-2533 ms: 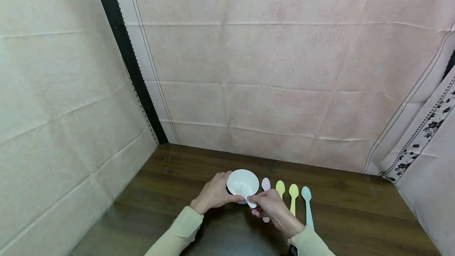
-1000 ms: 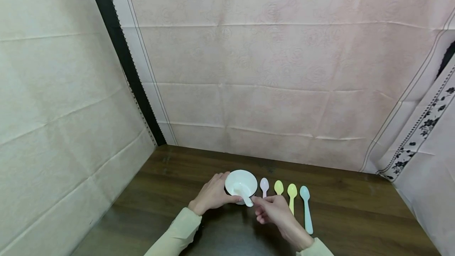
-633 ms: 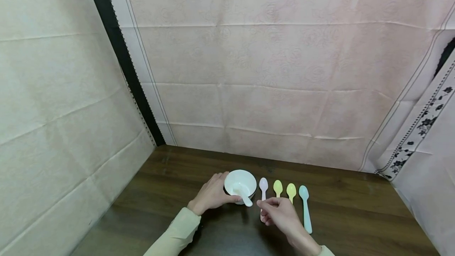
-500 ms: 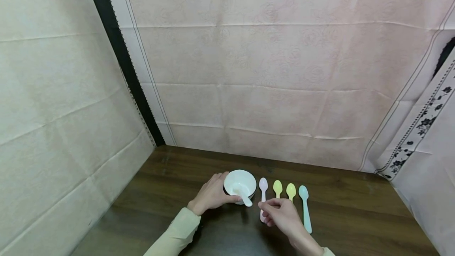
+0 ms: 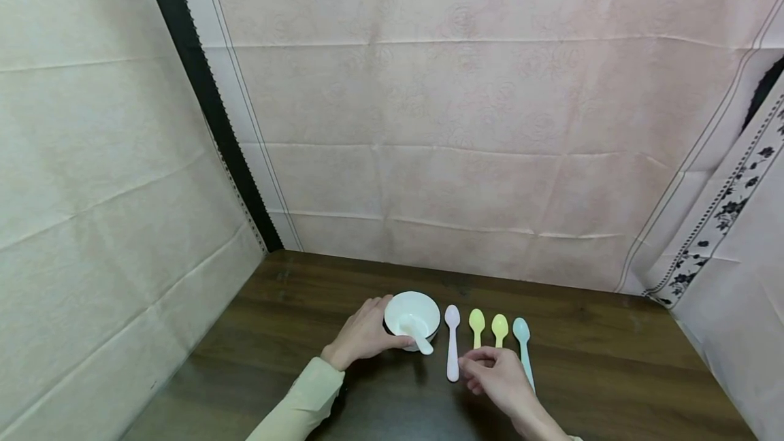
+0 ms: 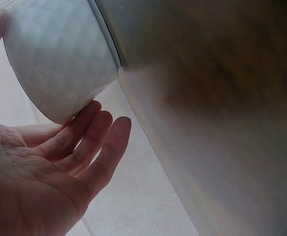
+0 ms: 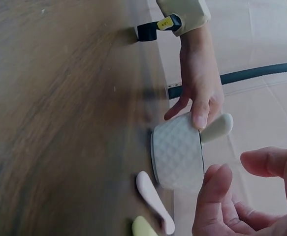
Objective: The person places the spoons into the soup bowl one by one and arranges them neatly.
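A white bowl (image 5: 412, 313) stands on the dark wooden table (image 5: 600, 352). My left hand (image 5: 380, 325) grips its left side, thumb on the rim. A white spoon (image 5: 416, 332) lies in the bowl with its handle over the near rim. To its right lie a pink spoon (image 5: 452, 342), a yellow spoon (image 5: 476, 325), a yellow-green spoon (image 5: 499, 327) and a blue spoon (image 5: 522, 339). My right hand (image 5: 484, 363) hovers over their handles, fingers loosely curled, holding nothing. The right wrist view shows the bowl (image 7: 177, 157), the white spoon's handle (image 7: 216, 129) and the left hand (image 7: 197, 93).
Pale cloth panels (image 5: 429, 155) wall the table at the back, left and right. A patterned cloth (image 5: 723, 223) hangs at the right. Bare tabletop lies left of the bowl and right of the blue spoon.
My right hand let go of the white spoon's handle, leaving it in the bowl, and moved right and nearer to me. The left hand kept hold of the bowl.
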`<state>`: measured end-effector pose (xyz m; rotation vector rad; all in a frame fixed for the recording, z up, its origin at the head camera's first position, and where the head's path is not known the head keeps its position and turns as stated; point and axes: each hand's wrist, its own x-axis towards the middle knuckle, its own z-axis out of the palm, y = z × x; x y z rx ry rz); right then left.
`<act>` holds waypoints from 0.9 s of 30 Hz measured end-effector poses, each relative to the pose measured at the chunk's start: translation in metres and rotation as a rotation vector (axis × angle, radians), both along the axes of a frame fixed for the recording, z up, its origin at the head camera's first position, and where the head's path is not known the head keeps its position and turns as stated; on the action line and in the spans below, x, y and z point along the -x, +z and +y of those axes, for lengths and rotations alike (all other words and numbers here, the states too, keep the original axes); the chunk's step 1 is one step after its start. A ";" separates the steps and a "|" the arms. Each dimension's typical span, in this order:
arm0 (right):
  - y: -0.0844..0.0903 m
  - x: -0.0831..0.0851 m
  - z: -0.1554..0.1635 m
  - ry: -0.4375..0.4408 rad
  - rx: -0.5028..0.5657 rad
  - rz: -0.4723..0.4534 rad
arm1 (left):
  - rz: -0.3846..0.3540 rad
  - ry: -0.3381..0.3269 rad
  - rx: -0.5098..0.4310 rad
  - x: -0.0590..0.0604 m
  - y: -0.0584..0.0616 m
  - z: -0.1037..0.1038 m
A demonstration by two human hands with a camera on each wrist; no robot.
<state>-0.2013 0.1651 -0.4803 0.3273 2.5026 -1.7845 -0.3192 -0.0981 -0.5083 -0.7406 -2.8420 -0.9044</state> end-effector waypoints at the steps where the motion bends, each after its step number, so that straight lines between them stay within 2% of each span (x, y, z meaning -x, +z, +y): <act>1: -0.001 -0.001 0.001 -0.002 -0.003 0.000 | -0.003 0.001 0.000 0.000 0.000 0.000; 12: -0.004 -0.004 0.011 -0.072 -0.063 -0.002 | -0.006 0.002 -0.005 -0.002 0.001 0.001; 27: -0.007 -0.009 0.026 -0.079 -0.142 0.016 | -0.011 0.000 -0.002 0.000 0.000 0.001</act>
